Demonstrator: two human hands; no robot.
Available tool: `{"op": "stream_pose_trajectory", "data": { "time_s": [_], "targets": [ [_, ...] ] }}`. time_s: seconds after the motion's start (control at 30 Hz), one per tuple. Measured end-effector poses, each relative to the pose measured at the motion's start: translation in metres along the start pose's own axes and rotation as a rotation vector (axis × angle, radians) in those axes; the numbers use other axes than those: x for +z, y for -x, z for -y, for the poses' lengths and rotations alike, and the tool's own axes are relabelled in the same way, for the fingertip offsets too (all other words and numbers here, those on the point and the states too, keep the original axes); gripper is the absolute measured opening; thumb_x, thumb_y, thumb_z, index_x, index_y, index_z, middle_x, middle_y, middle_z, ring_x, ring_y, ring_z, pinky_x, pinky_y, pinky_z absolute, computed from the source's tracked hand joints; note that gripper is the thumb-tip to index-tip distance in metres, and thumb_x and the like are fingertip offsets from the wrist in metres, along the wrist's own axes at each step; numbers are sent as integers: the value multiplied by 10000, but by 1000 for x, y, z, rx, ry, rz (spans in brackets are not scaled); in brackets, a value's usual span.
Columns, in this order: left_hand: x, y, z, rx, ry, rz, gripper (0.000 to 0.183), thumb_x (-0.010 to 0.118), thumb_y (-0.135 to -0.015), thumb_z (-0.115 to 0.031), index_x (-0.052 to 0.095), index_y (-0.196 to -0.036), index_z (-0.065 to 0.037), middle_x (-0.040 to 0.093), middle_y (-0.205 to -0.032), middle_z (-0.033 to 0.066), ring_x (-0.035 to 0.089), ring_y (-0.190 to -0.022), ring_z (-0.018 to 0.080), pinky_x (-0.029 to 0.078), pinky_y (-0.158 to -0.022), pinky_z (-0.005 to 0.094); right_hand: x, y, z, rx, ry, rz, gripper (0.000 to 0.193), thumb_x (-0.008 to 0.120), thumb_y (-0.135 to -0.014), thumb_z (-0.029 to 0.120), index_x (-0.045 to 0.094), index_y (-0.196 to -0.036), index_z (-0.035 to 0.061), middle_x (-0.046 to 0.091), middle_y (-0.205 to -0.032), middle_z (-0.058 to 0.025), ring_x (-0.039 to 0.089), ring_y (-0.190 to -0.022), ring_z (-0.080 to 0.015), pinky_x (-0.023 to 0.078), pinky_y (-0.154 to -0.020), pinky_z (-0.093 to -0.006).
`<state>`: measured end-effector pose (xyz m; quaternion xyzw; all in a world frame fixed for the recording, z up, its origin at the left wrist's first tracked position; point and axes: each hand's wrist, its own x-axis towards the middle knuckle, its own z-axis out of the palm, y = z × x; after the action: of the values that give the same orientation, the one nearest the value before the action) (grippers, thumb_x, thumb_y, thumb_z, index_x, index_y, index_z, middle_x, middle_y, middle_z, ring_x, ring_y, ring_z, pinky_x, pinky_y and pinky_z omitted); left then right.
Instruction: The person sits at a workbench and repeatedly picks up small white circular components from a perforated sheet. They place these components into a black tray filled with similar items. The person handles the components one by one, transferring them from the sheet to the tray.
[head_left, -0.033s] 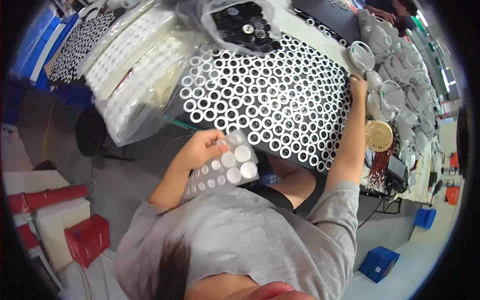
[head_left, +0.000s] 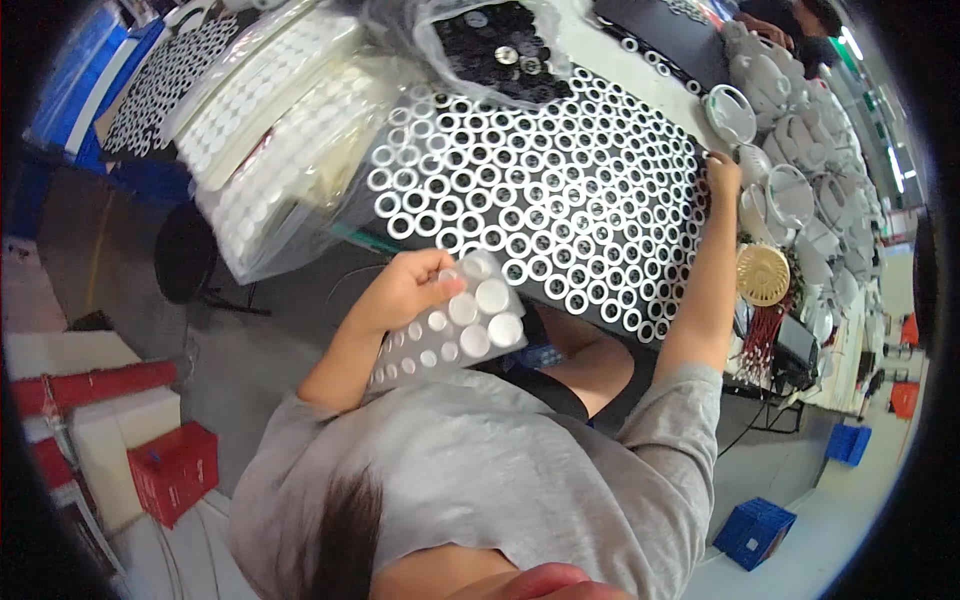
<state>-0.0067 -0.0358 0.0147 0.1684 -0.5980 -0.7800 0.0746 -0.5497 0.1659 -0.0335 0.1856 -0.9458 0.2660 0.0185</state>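
Note:
My left hand [head_left: 408, 290] grips a sheet of round white stickers [head_left: 474, 342] by its upper edge, thumb on top, in front of my chest. The sheet is pale with discs in rows. Beyond it lies a black board [head_left: 380, 243] covered with many white rings with dark centres [head_left: 541, 243]. My right hand [head_left: 724, 176] reaches to the board's far right edge, beside the outermost rings. Its fingers are bent and drawn together at the board; what is between them, if anything, is too small to make out.
An open plastic bag of black round parts [head_left: 490, 50] stands behind the board. Plastic-wrapped sticker sheets [head_left: 270, 130] lie left. White fan housings [head_left: 800, 150] are piled right, near a yellow fan grille [head_left: 762, 275] and red wires [head_left: 763, 335]. Another person [head_left: 815, 25] is at the far right.
The view has shifted slightly, so the board and things around it sit a little further right. Both hands keep nearly the same places, the left still holding the sticker sheet.

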Motion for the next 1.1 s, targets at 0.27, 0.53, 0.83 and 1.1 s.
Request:
{"op": "stream_pose_trajectory", "data": {
  "time_s": [0.27,0.53,0.83,1.1],
  "targets": [
    [2,-2,-6,108,-161,-95,224,551,-809,-186,488,-664,-27,427,-549,-75,346,-514,-13,281,-434,157,-28,102,151,-432,-391,-130,349,561,-739,195,523,-1053,48,556,-960,-157,540,-862,-210,428,-746,-304],
    [22,-1,-19,199,-270,-8,267,504,-834,-219,525,-692,6,454,-549,-58,367,-521,11,308,-450,189,-64,324,264,-1091,-383,527,423,594,-685,29,446,-1081,53,512,-951,-136,526,-838,-239,425,-712,-311],
    [30,1,-13,295,-161,-30,266,545,-809,-227,436,-952,-30,521,-683,0,433,-608,38,361,-530,197,-57,329,246,-735,-621,820,437,574,-696,-15,458,-1106,79,447,-627,-40,464,-579,-117,407,-558,-241],
    [38,9,-6,340,-348,-56,289,630,-744,-188,456,-915,-35,511,-741,9,472,-677,54,399,-606,214,-56,330,246,-688,-540,816,219,557,-760,48,528,-977,48,553,-634,-79,516,-544,-95,407,-493,-245]
  ]
}}
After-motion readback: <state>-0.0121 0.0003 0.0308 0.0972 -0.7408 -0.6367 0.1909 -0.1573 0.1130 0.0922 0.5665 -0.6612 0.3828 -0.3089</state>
